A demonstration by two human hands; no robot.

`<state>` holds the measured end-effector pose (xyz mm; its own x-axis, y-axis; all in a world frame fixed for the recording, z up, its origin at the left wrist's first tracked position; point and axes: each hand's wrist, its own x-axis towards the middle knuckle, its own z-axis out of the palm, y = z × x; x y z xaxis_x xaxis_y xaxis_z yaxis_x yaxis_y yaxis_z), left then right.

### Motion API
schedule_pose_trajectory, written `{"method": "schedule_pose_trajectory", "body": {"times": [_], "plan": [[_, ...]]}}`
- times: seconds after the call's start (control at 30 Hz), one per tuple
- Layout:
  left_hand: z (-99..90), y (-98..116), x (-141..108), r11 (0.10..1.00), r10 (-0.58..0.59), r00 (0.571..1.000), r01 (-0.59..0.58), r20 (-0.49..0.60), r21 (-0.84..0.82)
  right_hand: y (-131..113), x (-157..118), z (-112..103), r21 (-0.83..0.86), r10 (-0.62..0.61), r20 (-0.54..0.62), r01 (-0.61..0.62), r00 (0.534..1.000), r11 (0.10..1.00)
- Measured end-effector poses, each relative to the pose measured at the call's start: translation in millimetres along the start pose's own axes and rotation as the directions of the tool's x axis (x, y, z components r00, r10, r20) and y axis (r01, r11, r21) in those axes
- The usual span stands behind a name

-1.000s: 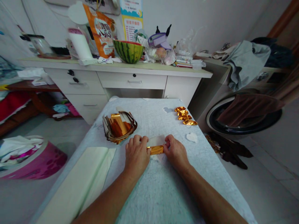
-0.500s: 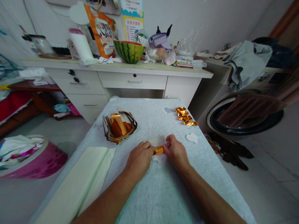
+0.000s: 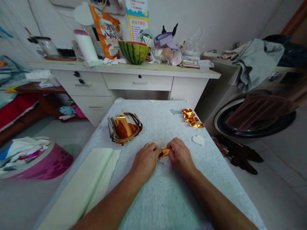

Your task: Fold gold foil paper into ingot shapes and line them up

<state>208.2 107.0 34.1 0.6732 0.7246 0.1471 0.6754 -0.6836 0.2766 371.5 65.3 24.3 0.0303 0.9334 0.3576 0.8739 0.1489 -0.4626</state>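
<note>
Between my hands, over the middle of the cloth-covered table (image 3: 148, 198), is a small folded piece of gold foil paper (image 3: 164, 152). My left hand (image 3: 146, 159) pinches its left end, and my right hand (image 3: 181, 156) pinches the right end. Both sets of fingers partly hide it. A pale sheet (image 3: 160, 141) lies just behind the fingers. Several folded gold foil pieces (image 3: 191, 118) form a column at the far right. To the far left sits a bundle of gold foil sheets (image 3: 124, 127) with dark, curled edges.
A folded stack of cream paper (image 3: 79, 185) lies along the table's left side. A pink bin (image 3: 56, 159) stands on the floor at left. Behind is a white desk (image 3: 139, 83) with a cut watermelon (image 3: 133, 52); a washing machine (image 3: 220, 83) stands at right.
My fingers have closed in further over the ends of the gold foil paper, and it looks narrower and more crumpled. The whole view has shifted slightly.
</note>
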Motion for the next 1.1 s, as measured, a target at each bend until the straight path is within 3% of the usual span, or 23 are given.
{"method": "schedule_pose_trajectory", "body": {"times": [0.1, 0.23, 0.43, 0.57, 0.8, 1.1], "plan": [[1.8, -1.5, 0.0, 0.999, 0.004, 1.0, -0.005, -0.011, -0.043, -2.1, 0.4, 1.9, 0.021, -0.036, 0.092, 0.034, 0.995, 0.999], [1.4, -7.7, 0.1, 0.99, -0.006, 1.0, 0.003, -0.019, -0.139, -2.7, 2.3, 5.6, -0.03, 0.022, 0.159, -0.017, 0.987, 0.999], [-8.0, -26.0, 1.5, 0.974, -0.087, 0.989, 0.111, 0.124, -0.199, -9.0, 1.9, 8.0, -0.117, 0.059, 0.147, -0.041, 0.987, 0.992], [-10.3, -35.9, 2.1, 0.971, -0.062, 0.981, 0.102, 0.184, -0.216, -15.8, 1.2, 10.1, -0.211, 0.077, 0.133, -0.048, 0.988, 0.976], [-10.6, -41.6, 2.3, 0.963, -0.038, 0.977, 0.092, 0.212, -0.252, -19.4, -1.6, 22.1, -0.351, 0.061, 0.065, -0.034, 0.996, 0.936], [-12.1, -41.6, 2.6, 0.966, -0.032, 0.976, 0.086, 0.216, -0.244, -15.6, -1.9, 14.3, -0.289, 0.105, 0.055, -0.085, 0.993, 0.954]]}}
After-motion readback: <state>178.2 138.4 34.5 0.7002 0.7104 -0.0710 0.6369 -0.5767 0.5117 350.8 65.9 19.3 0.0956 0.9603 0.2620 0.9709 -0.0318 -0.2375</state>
